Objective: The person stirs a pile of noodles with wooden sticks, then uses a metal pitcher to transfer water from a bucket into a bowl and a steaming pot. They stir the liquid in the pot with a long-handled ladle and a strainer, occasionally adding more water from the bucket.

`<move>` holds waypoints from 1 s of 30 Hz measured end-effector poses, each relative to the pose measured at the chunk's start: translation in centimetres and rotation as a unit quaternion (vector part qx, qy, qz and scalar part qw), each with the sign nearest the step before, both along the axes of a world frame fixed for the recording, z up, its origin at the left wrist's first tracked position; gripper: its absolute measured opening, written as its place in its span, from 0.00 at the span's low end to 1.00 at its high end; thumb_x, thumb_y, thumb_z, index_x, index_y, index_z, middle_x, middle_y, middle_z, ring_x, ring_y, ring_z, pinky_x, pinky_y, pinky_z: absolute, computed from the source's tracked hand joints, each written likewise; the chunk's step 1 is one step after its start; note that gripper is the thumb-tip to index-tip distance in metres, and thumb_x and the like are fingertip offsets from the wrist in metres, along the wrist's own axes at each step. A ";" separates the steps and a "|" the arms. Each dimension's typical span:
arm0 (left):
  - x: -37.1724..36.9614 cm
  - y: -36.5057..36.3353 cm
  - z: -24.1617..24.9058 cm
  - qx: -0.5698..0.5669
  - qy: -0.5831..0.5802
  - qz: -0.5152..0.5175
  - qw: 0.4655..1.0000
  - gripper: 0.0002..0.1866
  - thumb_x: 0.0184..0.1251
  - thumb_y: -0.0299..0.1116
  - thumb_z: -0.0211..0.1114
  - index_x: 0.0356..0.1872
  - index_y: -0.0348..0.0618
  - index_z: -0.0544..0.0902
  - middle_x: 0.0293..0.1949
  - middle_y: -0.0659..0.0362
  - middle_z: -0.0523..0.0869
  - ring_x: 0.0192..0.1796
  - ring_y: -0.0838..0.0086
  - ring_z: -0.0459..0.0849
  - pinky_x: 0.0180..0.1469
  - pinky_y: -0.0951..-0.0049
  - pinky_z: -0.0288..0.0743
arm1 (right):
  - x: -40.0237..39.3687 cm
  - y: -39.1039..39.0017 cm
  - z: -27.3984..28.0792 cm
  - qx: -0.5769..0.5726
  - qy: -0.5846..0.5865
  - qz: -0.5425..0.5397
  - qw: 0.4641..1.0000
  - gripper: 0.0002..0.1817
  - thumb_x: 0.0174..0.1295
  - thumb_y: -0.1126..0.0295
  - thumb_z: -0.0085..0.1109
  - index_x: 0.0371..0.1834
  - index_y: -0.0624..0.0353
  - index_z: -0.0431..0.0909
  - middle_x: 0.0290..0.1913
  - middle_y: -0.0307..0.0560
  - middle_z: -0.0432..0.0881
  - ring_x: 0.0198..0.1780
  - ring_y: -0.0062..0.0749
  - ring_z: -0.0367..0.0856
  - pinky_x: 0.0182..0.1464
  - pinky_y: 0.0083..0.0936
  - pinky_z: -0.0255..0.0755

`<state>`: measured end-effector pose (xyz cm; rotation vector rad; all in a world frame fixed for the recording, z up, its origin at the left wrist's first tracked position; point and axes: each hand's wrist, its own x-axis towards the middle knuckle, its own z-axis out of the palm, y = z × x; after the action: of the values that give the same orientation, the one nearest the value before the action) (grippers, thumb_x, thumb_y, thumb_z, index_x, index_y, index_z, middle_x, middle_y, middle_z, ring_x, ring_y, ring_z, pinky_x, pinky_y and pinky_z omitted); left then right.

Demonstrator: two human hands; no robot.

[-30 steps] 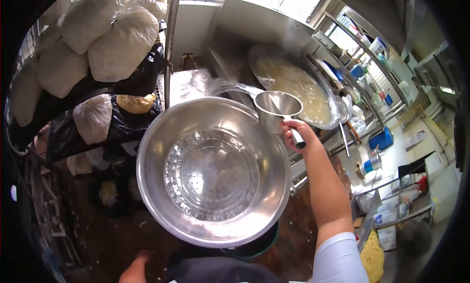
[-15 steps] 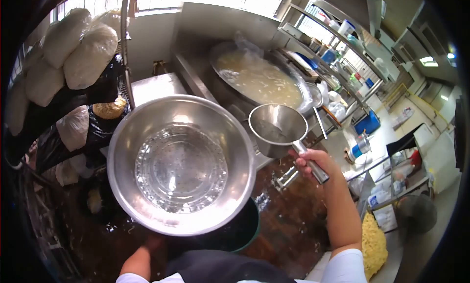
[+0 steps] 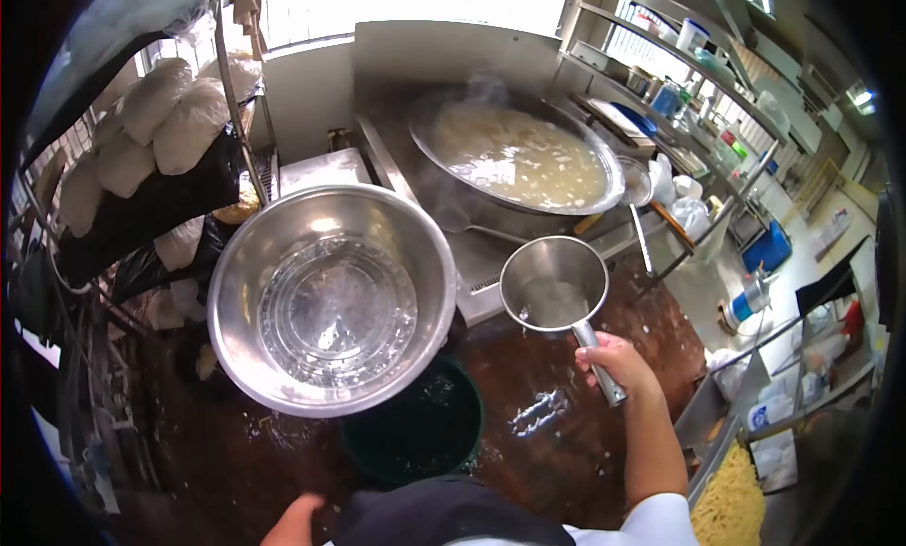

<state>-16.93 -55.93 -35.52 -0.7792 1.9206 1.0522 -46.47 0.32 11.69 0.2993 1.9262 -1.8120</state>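
Note:
My right hand (image 3: 615, 359) is closed around the metal handle of a steel saucepan (image 3: 555, 263). The pan is held out in front of me, mouth up, with a little cloudy liquid or sheen at its bottom. To its left stands a large steel bowl (image 3: 429, 263) with clear water in it. My left hand (image 3: 307, 504) is low beside the dark apron, apart from the bowl; its fingers are not clear. Behind the saucepan, a wide pot (image 3: 613, 189) holds steaming cloudy yellowish liquid with pale pieces floating in it.
A dark green tub (image 3: 477, 423) stands on the wet brown floor (image 3: 585, 452) below the bowl. A ladle (image 3: 495, 233) lies on the stove beside the pot. Filled plastic bags (image 3: 189, 126) crowd the left rack. Yellow noodles (image 3: 731, 504) are piled at the lower right.
The saucepan in my right hand has moved slightly right and down. My left hand has dropped away from below the bowl. The view has shifted, showing more of the tub and pot.

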 end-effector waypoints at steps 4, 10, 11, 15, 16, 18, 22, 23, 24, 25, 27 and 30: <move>0.8 -0.2 0.4 0.019 -0.003 0.104 0.994 0.25 0.66 0.46 0.57 0.61 0.46 0.76 0.59 0.50 0.76 0.55 0.62 0.79 0.55 0.62 0.73 | -2.9 -1.0 0.3 0.025 0.025 0.032 0.999 0.15 0.58 0.68 0.62 0.48 0.59 0.75 0.25 0.36 0.76 0.19 0.19 0.74 0.21 0.16 0.67; 4.1 3.8 -0.8 0.024 -0.041 0.289 0.956 0.21 0.68 0.45 0.56 0.55 0.42 0.79 0.44 0.53 0.85 0.39 0.65 0.86 0.38 0.61 0.80 | -11.8 -4.3 1.4 0.055 0.055 0.080 0.994 0.14 0.58 0.65 0.64 0.43 0.59 0.76 0.25 0.36 0.77 0.19 0.21 0.75 0.20 0.19 0.68; 4.3 4.3 -0.9 0.015 -0.045 0.279 0.959 0.21 0.68 0.45 0.56 0.54 0.42 0.79 0.44 0.53 0.85 0.39 0.65 0.86 0.38 0.61 0.80 | -13.5 -4.5 1.0 0.057 0.060 0.084 0.993 0.13 0.58 0.65 0.64 0.41 0.59 0.75 0.25 0.37 0.77 0.19 0.21 0.75 0.20 0.19 0.68; 3.8 7.2 -0.4 -0.021 -0.060 0.272 0.960 0.21 0.69 0.45 0.55 0.53 0.41 0.79 0.43 0.54 0.85 0.38 0.65 0.85 0.37 0.62 0.80 | -20.0 -4.1 -2.7 0.093 0.139 0.099 0.981 0.14 0.53 0.67 0.67 0.37 0.63 0.74 0.24 0.40 0.77 0.20 0.22 0.74 0.22 0.23 0.70; 3.6 8.0 0.1 -0.034 -0.068 0.280 0.957 0.21 0.69 0.45 0.55 0.53 0.41 0.80 0.42 0.54 0.85 0.37 0.65 0.85 0.36 0.62 0.80 | -21.4 -3.9 -3.3 0.127 0.150 0.121 0.973 0.15 0.51 0.68 0.66 0.37 0.64 0.74 0.24 0.41 0.77 0.20 0.22 0.74 0.23 0.23 0.71; 3.0 10.1 1.2 -0.066 -0.077 0.296 0.950 0.21 0.69 0.45 0.55 0.53 0.41 0.80 0.42 0.54 0.85 0.37 0.65 0.85 0.36 0.62 0.80 | -23.1 -3.4 -3.4 0.189 0.173 0.145 0.956 0.18 0.47 0.69 0.64 0.39 0.68 0.74 0.26 0.43 0.77 0.21 0.24 0.76 0.25 0.24 0.73; 2.2 14.4 3.8 -0.160 -0.087 0.281 0.942 0.20 0.69 0.45 0.55 0.52 0.41 0.80 0.41 0.55 0.86 0.36 0.65 0.85 0.35 0.62 0.79 | -28.1 1.2 -6.0 0.312 0.230 0.203 0.899 0.22 0.47 0.67 0.60 0.45 0.68 0.74 0.32 0.58 0.81 0.30 0.41 0.84 0.36 0.35 0.78; 2.0 15.9 4.4 -0.178 -0.088 0.270 0.942 0.20 0.69 0.45 0.55 0.52 0.40 0.80 0.40 0.55 0.86 0.35 0.65 0.85 0.34 0.62 0.79 | -30.1 3.4 -9.3 0.410 0.423 0.199 0.783 0.24 0.49 0.64 0.58 0.49 0.66 0.74 0.41 0.62 0.82 0.44 0.49 0.83 0.48 0.40 0.75; 1.1 18.0 5.3 -0.177 -0.092 0.272 0.942 0.20 0.69 0.45 0.55 0.51 0.40 0.80 0.40 0.55 0.86 0.35 0.65 0.85 0.34 0.62 0.79 | -30.5 4.4 -8.8 0.453 0.358 0.218 0.787 0.28 0.50 0.64 0.57 0.56 0.63 0.72 0.47 0.60 0.81 0.52 0.52 0.79 0.54 0.44 0.72; 0.4 20.8 6.3 -0.112 -0.088 0.337 0.931 0.19 0.67 0.43 0.57 0.49 0.40 0.81 0.37 0.56 0.86 0.33 0.66 0.84 0.31 0.64 0.78 | -30.9 5.4 -8.2 0.493 0.356 0.242 0.756 0.29 0.51 0.65 0.57 0.59 0.61 0.69 0.47 0.58 0.81 0.51 0.52 0.79 0.53 0.44 0.73; -4.3 26.1 10.1 -0.023 -0.077 0.365 0.928 0.17 0.62 0.42 0.64 0.46 0.40 0.83 0.32 0.57 0.85 0.29 0.70 0.81 0.27 0.68 0.75 | -32.0 7.5 -7.8 0.529 0.354 0.275 0.720 0.30 0.52 0.65 0.56 0.62 0.59 0.67 0.47 0.57 0.82 0.50 0.51 0.80 0.52 0.43 0.74; -6.8 28.9 7.8 0.024 -0.040 0.308 0.950 0.19 0.58 0.41 0.69 0.45 0.39 0.84 0.31 0.58 0.84 0.29 0.73 0.81 0.29 0.72 0.76 | -32.8 9.5 -7.3 0.540 0.404 0.266 0.689 0.32 0.53 0.67 0.57 0.65 0.55 0.64 0.48 0.54 0.81 0.49 0.49 0.81 0.50 0.42 0.75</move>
<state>-23.70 -27.08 -27.70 -1.4242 1.6039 1.3970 -79.27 9.79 4.40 -0.7891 3.0420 -0.1788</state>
